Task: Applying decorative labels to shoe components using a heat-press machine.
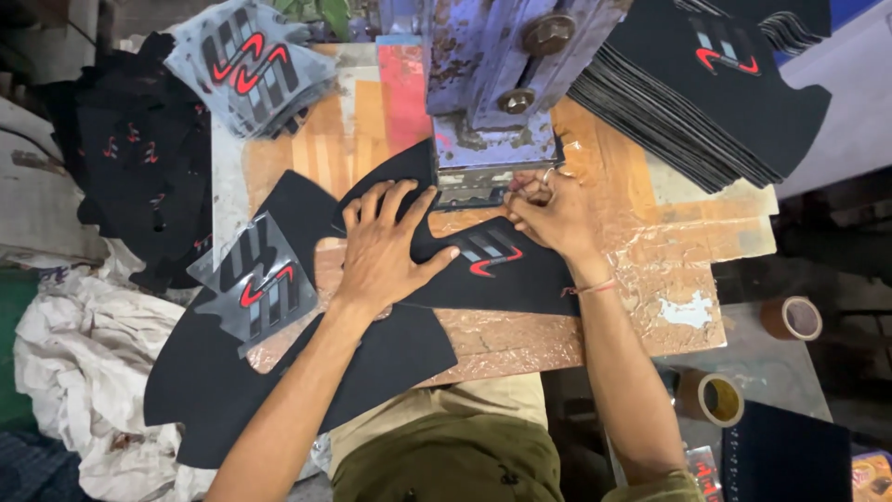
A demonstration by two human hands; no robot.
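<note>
Pressing flat at frame centre, the left hand [386, 249] lies with fingers spread apart on a black fabric piece [520, 274], thumb tip just beside its red and grey stripe emblem [491, 252]. Right hand [550, 212] sits at the piece's upper edge, fingertips pinched together on that edge directly under the blue press head [497, 88]. Piece spans the worn wooden board [669, 242]; its lower edge runs near the board's front edge.

Crowding: more black cut pieces [232, 372] overhang the board at lower left, a clear emblem film [255, 284] on top. Stack of black pieces [715, 84] fills upper right; film bundle [251, 60] upper left. Open board surface remains right of the right wrist. Two tape rolls [711, 398] sit lower right, well apart from the hands.
</note>
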